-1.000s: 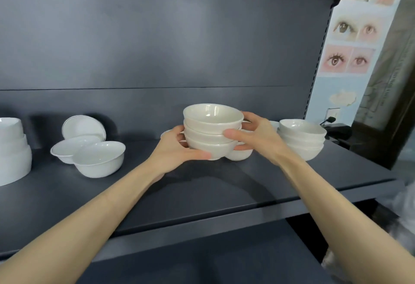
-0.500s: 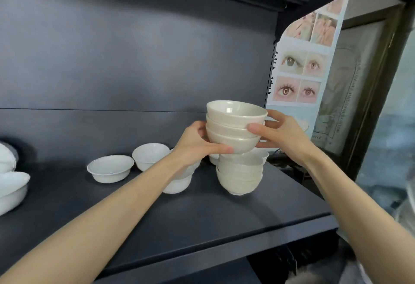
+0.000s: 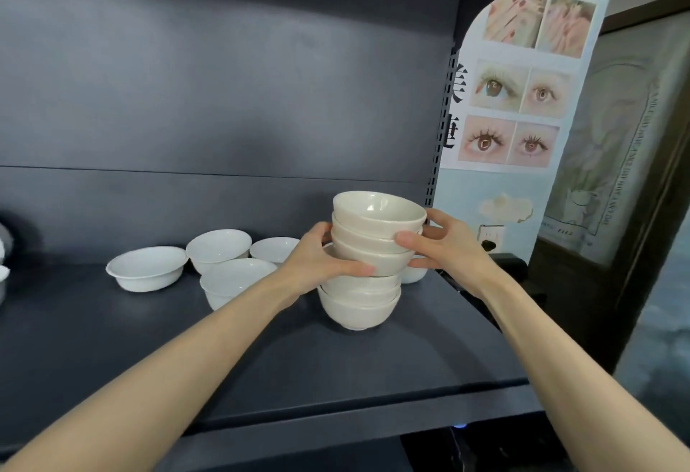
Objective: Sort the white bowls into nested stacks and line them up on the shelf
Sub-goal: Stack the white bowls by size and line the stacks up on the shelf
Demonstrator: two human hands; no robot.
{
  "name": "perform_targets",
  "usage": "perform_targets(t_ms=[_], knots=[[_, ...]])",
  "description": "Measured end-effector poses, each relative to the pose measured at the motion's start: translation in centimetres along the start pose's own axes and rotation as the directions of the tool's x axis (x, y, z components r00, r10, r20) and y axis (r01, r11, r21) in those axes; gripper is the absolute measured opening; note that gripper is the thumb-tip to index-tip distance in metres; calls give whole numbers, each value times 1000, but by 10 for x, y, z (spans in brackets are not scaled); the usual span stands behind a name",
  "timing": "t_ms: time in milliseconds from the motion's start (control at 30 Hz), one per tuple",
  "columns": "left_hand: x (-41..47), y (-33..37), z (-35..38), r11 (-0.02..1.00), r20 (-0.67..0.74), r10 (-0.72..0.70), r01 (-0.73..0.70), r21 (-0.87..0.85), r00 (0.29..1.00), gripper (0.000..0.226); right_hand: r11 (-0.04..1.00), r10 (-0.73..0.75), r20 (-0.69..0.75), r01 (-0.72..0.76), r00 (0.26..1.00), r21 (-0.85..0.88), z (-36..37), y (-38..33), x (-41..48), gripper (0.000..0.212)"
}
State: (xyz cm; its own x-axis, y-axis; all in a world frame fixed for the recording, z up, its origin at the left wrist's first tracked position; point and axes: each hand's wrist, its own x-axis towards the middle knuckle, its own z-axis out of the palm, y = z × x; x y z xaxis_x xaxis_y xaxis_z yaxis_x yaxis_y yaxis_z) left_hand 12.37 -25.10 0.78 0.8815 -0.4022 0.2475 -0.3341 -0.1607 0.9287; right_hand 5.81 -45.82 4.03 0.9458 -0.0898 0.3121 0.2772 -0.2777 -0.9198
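Got three nested bowls (image 3: 377, 236) right over a lower stack (image 3: 358, 303) on the shelf (image 3: 336, 378), left hand (image 3: 321, 262) at 9 o'clock, right hand (image 3: 444, 244) at 3. Also seeing loose bowls (image 3: 218, 253) off toward 9, another bowl (image 3: 412, 274) behind at 2.

Both bare forearms reach forward from the lower corners and converge; the left hand (image 3: 319, 260) cups the left side of the stack of bowls (image 3: 373, 244), thumb lying across its front; the right hand (image 3: 450, 247) grips the right side, thumb in front, fingers curled behind; wrists roughly level.
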Motion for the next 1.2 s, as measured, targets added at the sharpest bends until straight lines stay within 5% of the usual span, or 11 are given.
perform_targets(t_ms=[233,900,1200], knots=[[1,-8,1,1000,-17,-11,11,19,1000,78,1000,-13,31,13,999,-13,0,8,4,53],[-1,-25,-5,1000,29,-8,8,11,1000,97,1000,13,18,-13,1000,5,10,28,10,67],[-1,-29,-7,999,39,15,-13,-38,999,89,999,15,12,-14,1000,-37,13,24,16,62]])
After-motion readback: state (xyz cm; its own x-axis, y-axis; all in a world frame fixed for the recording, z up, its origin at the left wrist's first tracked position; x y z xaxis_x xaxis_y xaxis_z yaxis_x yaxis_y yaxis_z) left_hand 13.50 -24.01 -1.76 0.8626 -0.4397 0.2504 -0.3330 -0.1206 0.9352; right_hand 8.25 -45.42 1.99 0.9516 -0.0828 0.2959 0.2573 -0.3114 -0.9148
